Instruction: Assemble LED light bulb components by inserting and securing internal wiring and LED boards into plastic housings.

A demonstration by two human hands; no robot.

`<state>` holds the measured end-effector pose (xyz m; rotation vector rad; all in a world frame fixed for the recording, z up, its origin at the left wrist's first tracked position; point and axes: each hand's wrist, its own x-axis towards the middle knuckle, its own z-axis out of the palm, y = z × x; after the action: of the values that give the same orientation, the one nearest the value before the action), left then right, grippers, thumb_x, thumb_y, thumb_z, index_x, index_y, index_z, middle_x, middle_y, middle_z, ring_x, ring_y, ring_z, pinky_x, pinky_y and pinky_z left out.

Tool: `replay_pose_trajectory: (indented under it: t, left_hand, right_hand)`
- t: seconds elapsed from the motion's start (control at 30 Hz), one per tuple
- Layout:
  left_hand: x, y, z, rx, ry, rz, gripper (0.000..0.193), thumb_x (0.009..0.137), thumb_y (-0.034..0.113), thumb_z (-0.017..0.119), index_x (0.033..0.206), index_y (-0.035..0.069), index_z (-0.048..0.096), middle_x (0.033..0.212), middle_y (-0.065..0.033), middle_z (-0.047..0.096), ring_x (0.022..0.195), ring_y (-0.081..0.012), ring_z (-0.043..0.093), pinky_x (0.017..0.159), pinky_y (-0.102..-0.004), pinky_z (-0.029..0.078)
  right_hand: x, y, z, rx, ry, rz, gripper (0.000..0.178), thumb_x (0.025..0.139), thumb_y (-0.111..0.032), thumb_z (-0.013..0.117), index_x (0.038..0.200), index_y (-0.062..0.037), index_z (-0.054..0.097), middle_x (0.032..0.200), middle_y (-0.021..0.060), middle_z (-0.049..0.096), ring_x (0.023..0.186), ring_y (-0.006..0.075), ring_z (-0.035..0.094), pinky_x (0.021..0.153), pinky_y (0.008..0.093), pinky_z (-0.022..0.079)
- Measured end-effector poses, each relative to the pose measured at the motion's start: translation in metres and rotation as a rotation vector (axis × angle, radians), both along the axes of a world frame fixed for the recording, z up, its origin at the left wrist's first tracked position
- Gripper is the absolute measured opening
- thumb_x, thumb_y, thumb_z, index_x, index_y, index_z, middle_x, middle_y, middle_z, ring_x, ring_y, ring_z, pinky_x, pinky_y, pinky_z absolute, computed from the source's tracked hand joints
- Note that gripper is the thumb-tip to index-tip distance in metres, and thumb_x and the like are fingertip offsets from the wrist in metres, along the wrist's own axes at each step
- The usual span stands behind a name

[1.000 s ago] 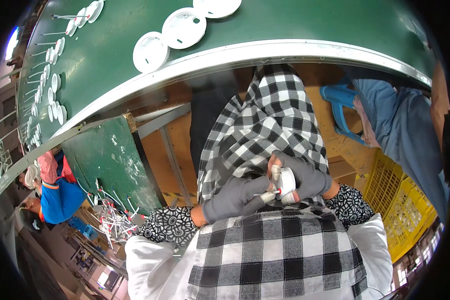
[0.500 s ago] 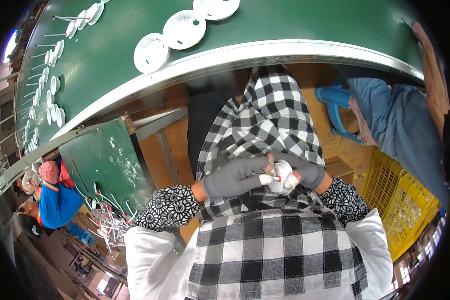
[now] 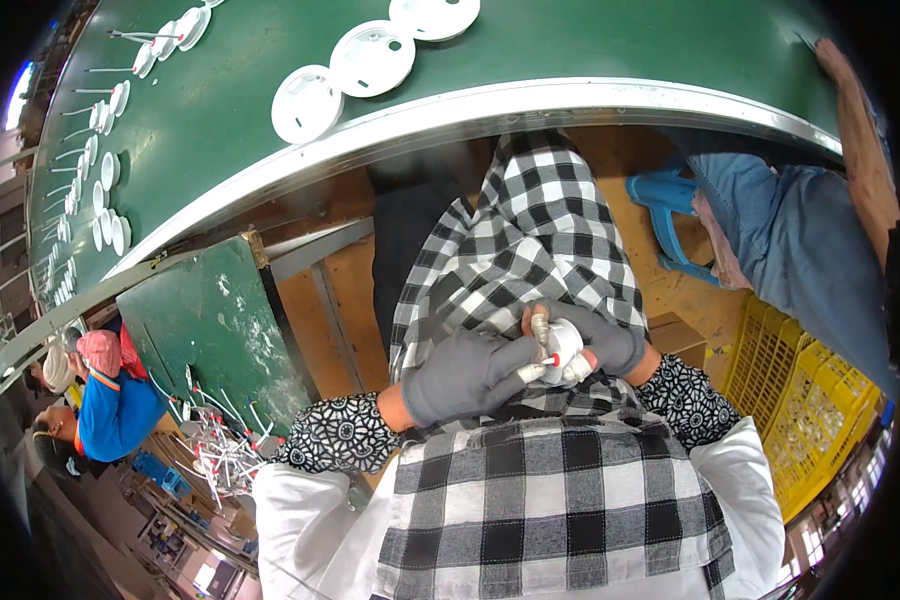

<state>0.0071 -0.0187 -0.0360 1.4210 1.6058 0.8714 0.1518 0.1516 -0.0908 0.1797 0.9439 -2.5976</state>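
Note:
Over my lap, a small round white plastic part (image 3: 567, 337) is gripped in my right hand (image 3: 615, 340), its gloved fingers wrapped round the far side. A red collar shows on the part's face, with a thin white cable stub (image 3: 548, 362) beside it. My left hand (image 3: 470, 376), in a grey glove with pale fingertip coverings, is closed with thumb and forefinger pinching at that cable, right against the part. The rest of the cable is hidden by the fingers.
White round covers (image 3: 308, 104) lie near the edge of the green worktable (image 3: 590, 45); rows of small white cups with cables stand far left. A pile of cables (image 3: 220, 450) is by my left elbow. Yellow crates (image 3: 805, 420), a blue stool (image 3: 665, 195) and a co-worker's arm (image 3: 862, 150) are at right.
My left hand has shifted slightly, its fingers curling closer round the cable beside the red collar. My right hand keeps hold of the white part.

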Motion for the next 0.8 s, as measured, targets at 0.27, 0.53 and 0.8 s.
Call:
replay_pose_trajectory:
  t: [0.27, 0.53, 0.8]
  left_hand:
    - [-0.003, 0.010, 0.044, -0.139, 0.089, 0.017, 0.028, 0.083, 0.018, 0.066, 0.107, 0.011, 0.054, 0.063, -0.0136, 0.059, 0.053, -0.0327, 0.061, 0.048, -0.0414, 0.047]
    - [-0.007, 0.006, 0.005, -0.002, -0.069, -0.032, 0.025, 0.086, 0.019, 0.060, 0.109, 0.013, 0.053, 0.064, -0.0109, 0.060, 0.057, -0.0286, 0.061, 0.052, -0.0400, 0.046]
    - [-0.005, -0.004, 0.014, 0.144, 0.259, -0.182, 0.021, 0.083, 0.011, 0.062, 0.103, 0.010, 0.056, 0.074, -0.0040, 0.060, 0.059, -0.0203, 0.061, 0.048, -0.0300, 0.048]
  right_hand:
    - [-0.007, 0.005, 0.014, 0.127, 0.066, 0.047, 0.079, 0.065, -0.058, 0.080, 0.111, -0.0050, 0.045, 0.109, 0.0040, 0.043, 0.101, 0.0137, 0.046, 0.087, 0.0267, 0.039]
    - [0.001, 0.001, 0.004, -0.011, 0.030, -0.002, 0.076, 0.064, -0.056, 0.082, 0.109, -0.0058, 0.045, 0.105, 0.0037, 0.045, 0.098, 0.0132, 0.048, 0.085, 0.0258, 0.040]
    - [0.004, -0.004, -0.007, 0.127, 0.122, -0.006, 0.066, 0.071, -0.053, 0.078, 0.108, -0.0065, 0.048, 0.097, 0.0016, 0.053, 0.092, 0.0103, 0.054, 0.079, 0.0237, 0.044]
